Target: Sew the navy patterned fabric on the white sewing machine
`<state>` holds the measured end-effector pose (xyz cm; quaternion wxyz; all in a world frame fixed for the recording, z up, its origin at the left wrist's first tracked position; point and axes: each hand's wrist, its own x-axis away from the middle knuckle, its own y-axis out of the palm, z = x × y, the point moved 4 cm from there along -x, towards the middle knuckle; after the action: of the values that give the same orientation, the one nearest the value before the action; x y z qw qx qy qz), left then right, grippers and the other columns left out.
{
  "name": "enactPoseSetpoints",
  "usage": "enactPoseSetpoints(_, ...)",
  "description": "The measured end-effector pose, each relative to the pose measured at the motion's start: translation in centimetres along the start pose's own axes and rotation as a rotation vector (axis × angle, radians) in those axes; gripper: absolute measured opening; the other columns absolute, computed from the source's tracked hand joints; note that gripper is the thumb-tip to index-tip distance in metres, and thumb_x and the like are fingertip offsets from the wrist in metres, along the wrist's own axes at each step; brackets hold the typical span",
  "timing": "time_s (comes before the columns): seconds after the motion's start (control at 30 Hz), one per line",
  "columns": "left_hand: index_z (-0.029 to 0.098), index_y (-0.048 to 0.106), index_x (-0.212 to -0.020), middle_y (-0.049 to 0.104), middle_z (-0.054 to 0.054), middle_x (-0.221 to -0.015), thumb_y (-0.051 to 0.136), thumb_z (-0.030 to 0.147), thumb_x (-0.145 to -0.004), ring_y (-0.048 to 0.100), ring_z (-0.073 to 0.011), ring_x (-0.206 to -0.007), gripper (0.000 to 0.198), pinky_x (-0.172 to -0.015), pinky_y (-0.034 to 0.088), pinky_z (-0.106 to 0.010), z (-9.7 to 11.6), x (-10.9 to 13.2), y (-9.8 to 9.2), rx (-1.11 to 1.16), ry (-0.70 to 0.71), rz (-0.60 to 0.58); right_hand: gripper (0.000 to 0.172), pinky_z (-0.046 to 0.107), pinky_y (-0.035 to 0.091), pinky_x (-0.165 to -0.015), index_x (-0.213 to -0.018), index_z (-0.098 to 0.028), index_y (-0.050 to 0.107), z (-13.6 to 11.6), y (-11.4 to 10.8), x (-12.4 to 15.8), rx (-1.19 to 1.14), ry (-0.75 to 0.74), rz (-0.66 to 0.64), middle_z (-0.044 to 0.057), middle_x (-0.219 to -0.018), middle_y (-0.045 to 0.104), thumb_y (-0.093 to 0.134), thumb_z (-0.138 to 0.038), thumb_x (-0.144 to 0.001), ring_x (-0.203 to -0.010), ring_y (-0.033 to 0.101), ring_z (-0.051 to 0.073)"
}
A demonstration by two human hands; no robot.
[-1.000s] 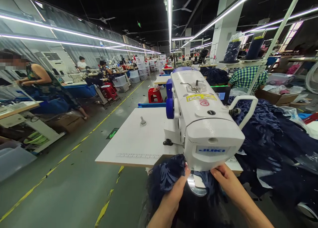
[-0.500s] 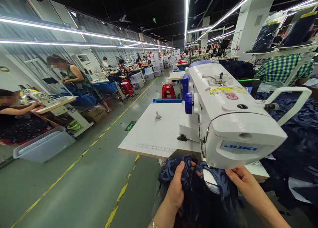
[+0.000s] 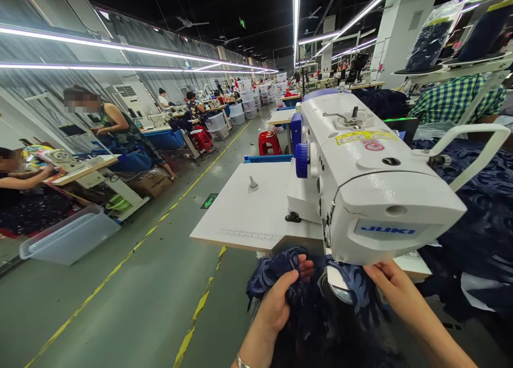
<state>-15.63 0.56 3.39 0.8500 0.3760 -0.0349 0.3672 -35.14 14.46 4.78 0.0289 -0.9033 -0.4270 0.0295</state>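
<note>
1. At the far left, two seated co-workers [image 3: 116, 127] are seen at their own tables, and a clear plastic bin [image 3: 70, 237] stands on the floor beside them. The nearer co-worker and the bin are absent from the picture of one second ago; this is read as a turn of the head camera, not as movement on the floor.
2. The white sewing table [image 3: 252, 213] is seen with a small metal post [image 3: 253, 184] standing on it. Its place in the frame is nearly unchanged from half a second ago.
3. The left hand [image 3: 278, 304] is closed on a bunched fold of the navy patterned fabric [image 3: 276, 269], thumb on top and fingers curled beneath. Against the earlier pictures, the bunch is drawn slightly lower and further left, so more cloth is gathered clear of the machine.
4. The fabric is located under the head of the JUKI sewing machine [image 3: 360, 181], draped from the table edge downward between both hands. The needle area is hidden by the machine head.
5. The right hand [image 3: 390, 285] is pinched on the fabric edge just under the machine head, fingers extended and only slightly parted. Its grip point is little altered.
6. The change is judged to indicate repositioning of the cloth at the needle.
7. A heap of dark fabric [image 3: 481, 213] lies at the right.
</note>
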Motion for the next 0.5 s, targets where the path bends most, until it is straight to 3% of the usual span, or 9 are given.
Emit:
enactPoseSetpoints(0.13,0.016,0.07,-0.107,0.073,-0.011,-0.103,0.074,0.046,-0.076,0.066,-0.026,-0.101,0.044,-0.096,0.048,-0.038,-0.2,0.2,-0.5,-0.085,0.04,0.048,0.051,0.034,0.046,-0.102,-0.123,-0.024,0.056,-0.2,0.1,0.3,-0.078,0.048,-0.059,0.01,-0.116,0.063,0.058,-0.058,-0.085,-0.109,0.059,0.023)
enactPoseSetpoints(0.23,0.017,0.07,-0.107,0.074,-0.009,-0.092,0.07,0.049,-0.08,0.067,-0.0232,-0.09,0.042,-0.088,0.052,-0.036,0.1,0.5,-0.7,-0.199,0.043,0.076,0.039,0.027,0.05,-0.089,-0.11,-0.024,0.059,-0.2,-0.1,0.9,-0.001,0.072,-0.065,0.006,-0.102,0.064,0.059,-0.056,-0.086,-0.097,0.06,0.019)
enactPoseSetpoints(0.3,0.014,0.074,-0.097,0.074,-0.009,-0.087,0.066,0.052,-0.082,0.067,-0.0214,-0.086,0.041,-0.084,0.052,-0.031,0.4,0.8,-0.8,-0.293,0.019,0.093,0.033,0.021,0.049,-0.074,-0.097,-0.024,0.059,-0.4,-0.5,1.6,0.047,0.056,-0.052,0.003,-0.088,0.06,0.06,-0.055,-0.085,-0.082,0.056,0.016)
enactPoseSetpoints(0.4,0.012,0.076,-0.08,0.074,-0.01,-0.088,0.069,0.056,-0.078,0.066,-0.0213,-0.087,0.044,-0.084,0.052,-0.028,0.6,1.0,-1.1,-0.348,-0.014,0.1,0.033,0.019,0.042,-0.06,-0.083,-0.023,0.054,-0.4,-1.9,3.4,0.069,0.06,-0.079,-0.001,-0.073,0.048,0.059,-0.055,-0.086,-0.066,0.045,0.013)
enactPoseSetpoints(0.5,0.013,0.077,-0.085,0.075,-0.011,-0.091,0.078,0.055,-0.068,0.067,-0.0247,-0.094,0.045,-0.088,0.052,-0.031,0.4,1.1,-1.4,-0.31,-0.053,0.098,0.036,0.021,0.039,-0.058,-0.076,-0.022,0.051,0.6,-4.2,5.4,0.092,0.095,-0.221,-0.001,-0.07,0.041,0.054,-0.056,-0.088,-0.064,0.041,0.013)
